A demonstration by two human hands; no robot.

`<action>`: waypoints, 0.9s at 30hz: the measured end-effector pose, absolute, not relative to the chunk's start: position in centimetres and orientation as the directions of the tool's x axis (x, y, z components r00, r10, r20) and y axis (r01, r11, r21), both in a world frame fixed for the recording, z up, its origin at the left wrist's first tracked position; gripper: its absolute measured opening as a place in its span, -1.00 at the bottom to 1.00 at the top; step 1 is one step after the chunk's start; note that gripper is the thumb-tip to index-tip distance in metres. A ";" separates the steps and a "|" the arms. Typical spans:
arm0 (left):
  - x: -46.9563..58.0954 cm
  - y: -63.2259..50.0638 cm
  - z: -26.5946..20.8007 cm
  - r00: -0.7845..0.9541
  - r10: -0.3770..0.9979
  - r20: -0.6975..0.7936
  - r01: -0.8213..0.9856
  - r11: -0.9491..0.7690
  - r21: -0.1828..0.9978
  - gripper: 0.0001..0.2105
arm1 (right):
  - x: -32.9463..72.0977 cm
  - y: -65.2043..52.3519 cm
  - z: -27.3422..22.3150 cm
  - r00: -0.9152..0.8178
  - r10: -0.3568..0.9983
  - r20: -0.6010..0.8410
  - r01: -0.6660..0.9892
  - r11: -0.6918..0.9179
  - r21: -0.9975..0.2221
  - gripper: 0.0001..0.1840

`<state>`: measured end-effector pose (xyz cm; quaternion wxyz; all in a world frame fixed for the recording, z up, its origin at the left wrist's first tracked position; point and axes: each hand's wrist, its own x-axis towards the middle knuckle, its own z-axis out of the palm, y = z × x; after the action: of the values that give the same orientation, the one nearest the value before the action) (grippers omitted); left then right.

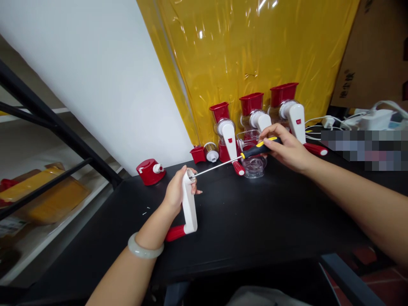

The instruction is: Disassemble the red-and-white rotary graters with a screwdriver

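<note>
My left hand [176, 189] is closed around the upper end of a white crank handle [190, 208] with a red grip [175, 233] at its lower end. In my right hand [285, 148] is a screwdriver [259, 148] with a black and yellow handle. Its long metal shaft slants down to the left, and the tip reaches the round opening at the top of the crank handle; how deep it sits is hidden. Behind the shaft stand a clear plastic part [254, 165] and a rotary grater [227, 131] with a red hopper.
Two more rotary graters [251, 104] [288, 95] stand at the back. A red base part [151, 172], a small red piece [198, 154] and a grating drum [211, 152] lie on the black table [248, 225]. White cables [338, 123] lie at right; a shelf [47, 204] stands left.
</note>
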<state>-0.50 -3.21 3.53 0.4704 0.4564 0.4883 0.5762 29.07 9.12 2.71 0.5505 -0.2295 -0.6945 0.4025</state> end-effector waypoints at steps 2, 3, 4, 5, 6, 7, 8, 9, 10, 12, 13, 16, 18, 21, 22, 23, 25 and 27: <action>-0.4 -3.3 3.6 -0.147 0.987 0.065 -0.092 -0.079 0.993 -0.69 | 29.1 9.1 2.6 -0.289 0.764 0.577 -0.130 0.566 -0.814 -0.63; -0.4 -3.3 3.7 -0.148 0.987 0.068 -0.087 -0.082 0.993 -0.69 | 29.2 8.9 2.7 -0.296 0.769 0.567 -0.131 0.555 -0.821 -0.60; -0.4 -3.3 3.7 -0.148 0.986 0.073 -0.082 -0.086 0.993 -0.69 | 29.2 8.7 2.8 -0.304 0.775 0.554 -0.117 0.547 -0.829 -0.57; -0.4 -3.3 3.7 -0.146 0.986 0.080 -0.074 -0.091 0.993 -0.68 | 29.3 8.6 2.9 -0.309 0.780 0.544 -0.086 0.547 -0.833 -0.55; -0.4 -3.3 3.7 -0.146 0.986 0.086 -0.065 -0.096 0.993 -0.68 | 29.3 8.4 3.0 -0.312 0.783 0.538 -0.043 0.554 -0.832 -0.55; -0.4 -3.3 3.6 -0.150 0.984 0.091 -0.053 -0.100 0.994 -0.67 | 29.4 8.2 3.1 -0.316 0.783 0.535 0.003 0.565 -0.825 -0.55; -0.4 -3.2 3.5 -0.156 0.983 0.098 -0.039 -0.106 0.994 -0.67 | 29.4 8.1 3.3 -0.317 0.781 0.539 0.038 0.578 -0.815 -0.56; -0.4 -3.2 3.4 -0.164 0.981 0.108 -0.025 -0.113 0.993 -0.66 | 29.5 8.1 3.4 -0.316 0.777 0.545 0.059 0.590 -0.805 -0.57; -0.5 -3.1 3.3 -0.174 0.978 0.118 -0.009 -0.121 0.993 -0.66 | 29.5 8.1 3.4 -0.312 0.772 0.554 0.064 0.599 -0.798 -0.59; -0.6 -3.0 3.1 -0.194 0.971 0.139 0.023 -0.137 0.990 -0.67 | 29.5 8.3 3.4 -0.297 0.764 0.573 0.042 0.610 -0.791 -0.62; -0.7 -2.9 3.1 -0.201 0.968 0.149 0.038 -0.145 0.989 -0.67 | 29.5 8.4 3.4 -0.288 0.761 0.581 0.027 0.613 -0.789 -0.64; -0.9 -2.8 3.0 -0.211 0.961 0.180 0.071 -0.169 0.983 -0.68 | 29.5 8.9 3.1 -0.279 0.756 0.593 -0.003 0.617 -0.787 -0.66; -1.0 -2.8 3.1 -0.214 0.956 0.200 0.084 -0.186 0.979 -0.69 | 29.4 9.2 2.9 -0.276 0.757 0.592 -0.031 0.608 -0.793 -0.66; -1.0 -2.9 3.3 -0.220 0.951 0.216 0.092 -0.200 0.975 -0.70 | 29.3 9.4 2.7 -0.284 0.763 0.581 -0.080 0.585 -0.807 -0.66; -1.0 -2.9 3.3 -0.221 0.952 0.214 0.090 -0.199 0.976 -0.70 | 29.3 9.3 2.7 -0.292 0.763 0.577 -0.091 0.578 -0.811 -0.66; -1.0 -2.9 3.3 -0.221 0.953 0.208 0.087 -0.194 0.977 -0.71 | 29.3 9.2 2.7 -0.301 0.763 0.572 -0.100 0.571 -0.815 -0.67; -1.0 -2.8 3.3 -0.224 0.956 0.192 0.076 -0.179 0.981 -0.71 | 29.2 9.0 2.9 -0.325 0.764 0.557 -0.128 0.548 -0.826 -0.66; -1.1 -2.8 3.2 -0.223 0.958 0.183 0.065 -0.172 0.983 -0.71 | 29.3 8.7 3.3 -0.359 0.766 0.534 -0.180 0.504 -0.845 -0.64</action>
<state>-1.05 -2.82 3.24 0.3811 0.4935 0.5182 0.5854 29.28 8.67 3.28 0.5249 -0.2120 -0.6904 0.4505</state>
